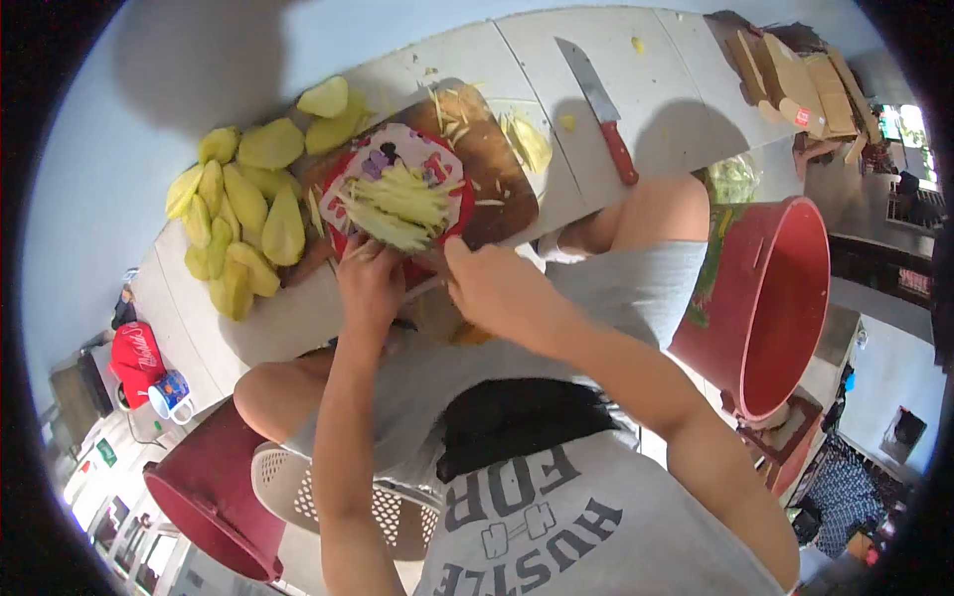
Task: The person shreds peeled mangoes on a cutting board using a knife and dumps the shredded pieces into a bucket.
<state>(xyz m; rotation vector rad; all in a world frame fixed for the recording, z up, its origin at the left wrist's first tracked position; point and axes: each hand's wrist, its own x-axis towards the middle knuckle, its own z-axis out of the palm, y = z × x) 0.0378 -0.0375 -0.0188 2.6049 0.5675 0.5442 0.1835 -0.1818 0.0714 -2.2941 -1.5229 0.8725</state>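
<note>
A plate (452,171) with a red rim and a cartoon print rests on the wooden cutting board (512,199). Pale green shreds (397,207) are heaped on it. My left hand (370,276) is at the plate's near rim, its fingers curled over the edge beside the shreds. Close to the rim's right side, my right hand (487,283) is closed; what its fingers hold is hidden. Peeled yellow-green fruits (243,199), which look like green mangoes, are piled left of the board. More thin shreds lie scattered on the board.
A knife (601,109) with a red handle lies on the tiled surface (497,65), right of the board. A large red tub (755,308) stands at the right, another red tub (219,497) at the lower left. Cardboard boxes (805,84) sit at the far right.
</note>
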